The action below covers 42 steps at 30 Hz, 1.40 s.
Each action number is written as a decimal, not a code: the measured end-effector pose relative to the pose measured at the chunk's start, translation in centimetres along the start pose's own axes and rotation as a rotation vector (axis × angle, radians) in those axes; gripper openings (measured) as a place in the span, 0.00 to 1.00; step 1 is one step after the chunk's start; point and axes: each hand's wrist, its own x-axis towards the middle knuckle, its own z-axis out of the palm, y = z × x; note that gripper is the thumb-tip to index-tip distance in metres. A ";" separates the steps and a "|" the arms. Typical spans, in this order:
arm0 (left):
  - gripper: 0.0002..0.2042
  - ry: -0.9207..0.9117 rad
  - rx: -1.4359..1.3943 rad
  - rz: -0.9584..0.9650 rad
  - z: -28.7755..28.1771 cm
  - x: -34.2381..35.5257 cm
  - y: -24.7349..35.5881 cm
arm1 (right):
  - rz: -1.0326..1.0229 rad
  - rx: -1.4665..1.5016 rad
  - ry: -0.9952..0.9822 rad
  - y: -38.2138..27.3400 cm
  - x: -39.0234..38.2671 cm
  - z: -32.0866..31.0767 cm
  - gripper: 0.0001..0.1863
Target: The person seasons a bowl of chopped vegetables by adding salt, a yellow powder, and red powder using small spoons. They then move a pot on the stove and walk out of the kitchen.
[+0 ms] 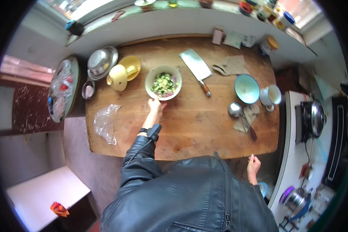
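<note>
A pale enamel bowl (147, 86) holds chopped green pieces, yellowish bits and some pinkish food. My left hand (156, 106) grips its near rim, thumb on top and the other fingers partly hidden beneath. Down by the table's front right edge is my right hand (253, 167), curled closed, with nothing visible in it. Just right of the bowl lies a cleaver (196, 65) with a wide blade, its wooden handle pointing toward me.
On the wooden table (205, 131), a crumpled plastic bag (106, 123) lies left. Behind it stand a yellow bowl (137, 62) and metal basins (100, 62). At right are a turquoise bowl (247, 89), an enamel mug (270, 96), a ladle (235, 110) and cloths (236, 65).
</note>
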 end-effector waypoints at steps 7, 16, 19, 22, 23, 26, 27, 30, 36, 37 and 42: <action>0.15 -0.143 0.121 0.130 -1.6 -2.4 -2.0 | -0.057 0.191 -0.062 -7.8 1.5 0.4 0.20; 0.16 -0.190 0.147 0.009 -5.7 -15.2 -10.4 | -0.346 0.607 -0.253 -25.0 16.8 1.3 0.15; 0.16 -0.141 0.165 -0.067 -6.2 -18.6 -12.6 | -0.388 0.619 -0.321 -29.3 25.1 3.1 0.10; 0.15 -0.117 0.142 -0.072 -6.3 -20.8 -14.2 | -0.305 0.645 -0.294 -31.9 34.6 6.4 0.07; 0.14 -0.055 0.141 -0.118 -6.2 -21.2 -14.6 | -0.316 0.649 -0.292 -32.3 37.8 7.8 0.07; 0.12 0.055 0.119 -0.171 -6.0 -22.1 -15.2 | -0.256 0.413 -0.094 -33.9 47.3 11.7 0.09; 0.13 0.100 0.113 -0.184 -6.0 -22.3 -15.2 | -0.268 0.327 -0.068 -34.1 50.0 12.4 0.12; 0.14 0.218 0.200 -0.130 -6.1 -23.4 -14.7 | -0.270 0.176 0.032 -35.1 56.1 14.1 0.15; 0.11 0.461 0.264 0.048 -5.5 -26.4 -12.1 | -0.269 0.082 0.078 -36.6 66.3 18.0 0.24; 0.10 0.467 0.272 0.072 -5.0 -27.0 -11.5 | -0.270 0.069 0.079 -36.3 67.8 18.7 0.26; 0.08 0.437 0.364 0.167 -0.8 -28.4 -9.2 | -0.378 0.215 0.105 -36.7 72.6 22.1 0.31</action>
